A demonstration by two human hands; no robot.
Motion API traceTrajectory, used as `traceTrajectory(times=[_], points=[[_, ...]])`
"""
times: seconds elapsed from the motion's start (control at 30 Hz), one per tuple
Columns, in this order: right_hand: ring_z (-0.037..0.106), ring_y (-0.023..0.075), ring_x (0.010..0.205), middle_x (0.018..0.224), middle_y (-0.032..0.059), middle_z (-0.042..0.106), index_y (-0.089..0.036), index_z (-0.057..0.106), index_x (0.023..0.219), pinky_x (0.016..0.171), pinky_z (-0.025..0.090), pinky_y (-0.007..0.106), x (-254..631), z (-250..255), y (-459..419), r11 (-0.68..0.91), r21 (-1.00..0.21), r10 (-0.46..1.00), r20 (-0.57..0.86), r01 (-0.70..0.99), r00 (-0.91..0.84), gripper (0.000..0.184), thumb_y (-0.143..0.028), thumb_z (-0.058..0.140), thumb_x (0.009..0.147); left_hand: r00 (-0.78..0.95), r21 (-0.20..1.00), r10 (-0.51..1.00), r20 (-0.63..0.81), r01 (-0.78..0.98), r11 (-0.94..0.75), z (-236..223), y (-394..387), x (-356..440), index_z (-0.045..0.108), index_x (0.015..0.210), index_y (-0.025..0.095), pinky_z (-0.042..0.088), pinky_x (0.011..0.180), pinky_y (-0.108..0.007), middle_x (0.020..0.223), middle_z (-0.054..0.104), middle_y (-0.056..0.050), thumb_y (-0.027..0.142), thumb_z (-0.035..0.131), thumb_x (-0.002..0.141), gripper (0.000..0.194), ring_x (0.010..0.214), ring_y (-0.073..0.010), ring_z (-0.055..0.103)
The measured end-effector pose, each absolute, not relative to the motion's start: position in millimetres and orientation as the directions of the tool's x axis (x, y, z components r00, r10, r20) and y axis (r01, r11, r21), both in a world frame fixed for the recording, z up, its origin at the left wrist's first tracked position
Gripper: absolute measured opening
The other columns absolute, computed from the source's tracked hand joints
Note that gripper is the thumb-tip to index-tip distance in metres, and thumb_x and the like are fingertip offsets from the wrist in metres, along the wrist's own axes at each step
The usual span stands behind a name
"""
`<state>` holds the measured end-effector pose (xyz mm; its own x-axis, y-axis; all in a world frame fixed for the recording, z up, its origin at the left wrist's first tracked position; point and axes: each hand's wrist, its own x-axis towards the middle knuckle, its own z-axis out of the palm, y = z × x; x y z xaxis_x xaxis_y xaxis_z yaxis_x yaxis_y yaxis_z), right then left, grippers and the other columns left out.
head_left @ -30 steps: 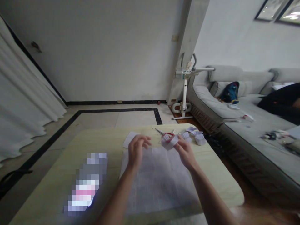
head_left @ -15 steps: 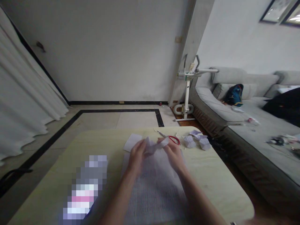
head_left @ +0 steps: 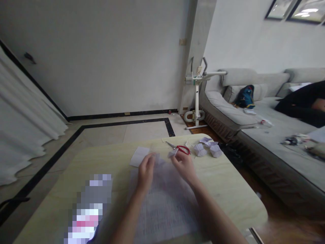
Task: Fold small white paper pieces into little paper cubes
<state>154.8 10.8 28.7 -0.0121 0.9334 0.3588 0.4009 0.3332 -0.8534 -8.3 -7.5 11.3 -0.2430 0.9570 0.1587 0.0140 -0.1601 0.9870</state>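
My left hand (head_left: 146, 169) and my right hand (head_left: 184, 166) are raised over a large printed sheet (head_left: 167, 206) on the table. Pinched in the left fingers is a pale piece of folded paper (head_left: 157, 158), blurred by motion. Another pale paper part (head_left: 173, 153) shows at the right fingertips. Whether the two parts join cannot be made out. Just beyond the right hand lie red-handled scissors (head_left: 183, 149). A blank paper piece (head_left: 139, 156) lies beyond the left hand. Several folded paper shapes (head_left: 200, 150) sit at the table's far right corner.
The light wooden table (head_left: 236, 189) has a pixelated device-like object (head_left: 87, 206) on its left. To the right stand a grey sofa (head_left: 256, 108) with a blue bag (head_left: 245, 97) and a person in dark clothing (head_left: 302, 105). An exercise machine (head_left: 197, 98) stands behind.
My hands have drawn a little apart, and the paper that spanned them now shows as separate parts at each hand's fingers. The whole view has turned slightly to the right.
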Motion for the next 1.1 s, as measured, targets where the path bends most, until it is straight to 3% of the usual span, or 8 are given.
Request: traceTrajectory(times=[0.1,0.23,0.53,0.77,1.1], points=[[0.048,0.0117,0.053,0.056,-0.0016,0.053,-0.017,0.056,0.058,0.05,0.035,0.022,156,25,11,0.363,-0.779,0.913,0.408,0.512,-0.026,0.019,-0.024,0.058,0.076,-0.225,0.956,0.937,0.269,0.177,-0.232,10,-9,-7,0.064,0.102,0.017,0.041,0.093,-0.033,0.107,0.066,-0.009,0.038,0.051,0.085,0.03,0.104,-0.0217,0.057],[0.055,0.013,0.062,0.068,0.0012,0.06,-0.017,0.061,0.067,0.057,0.042,0.023,154,20,10,0.41,-0.791,0.906,0.41,0.455,-0.104,0.01,-0.017,0.055,0.075,-0.181,0.945,0.945,0.273,0.235,-0.228,7,-9,-5,0.063,0.102,0.017,0.042,0.092,-0.032,0.107,0.066,-0.009,0.036,0.048,0.087,0.029,0.104,-0.0215,0.058],[0.06,0.0149,0.072,0.075,0.0029,0.064,-0.016,0.064,0.075,0.065,0.048,0.025,155,13,15,0.285,-0.933,0.952,0.249,0.221,-0.176,0.008,-0.017,0.056,0.074,-0.197,0.969,0.96,0.2,0.187,-0.163,3,-3,-6,0.066,0.097,0.016,0.044,0.09,-0.034,0.103,0.067,-0.01,0.038,0.051,0.084,0.03,0.099,-0.0219,0.06],[0.061,0.0161,0.074,0.078,0.0033,0.065,-0.016,0.065,0.078,0.068,0.048,0.028,155,8,17,0.212,-0.959,0.97,0.181,0.19,-0.164,0.011,-0.016,0.058,0.069,-0.243,0.993,0.964,0.105,0.079,-0.088,-3,0,-8,0.065,0.101,0.015,0.046,0.087,-0.033,0.105,0.067,-0.01,0.041,0.053,0.082,0.034,0.099,-0.0226,0.061],[0.058,0.0149,0.067,0.074,0.0019,0.063,-0.016,0.062,0.078,0.064,0.048,0.026,153,9,19,0.118,-0.993,0.993,0.118,-0.007,0.012,0.012,-0.022,0.062,0.068,-0.209,0.991,0.971,0.119,0.091,-0.102,4,-5,-3,0.066,0.097,0.015,0.044,0.086,-0.03,0.101,0.068,-0.008,0.038,0.053,0.082,0.03,0.096,-0.0208,0.06]])
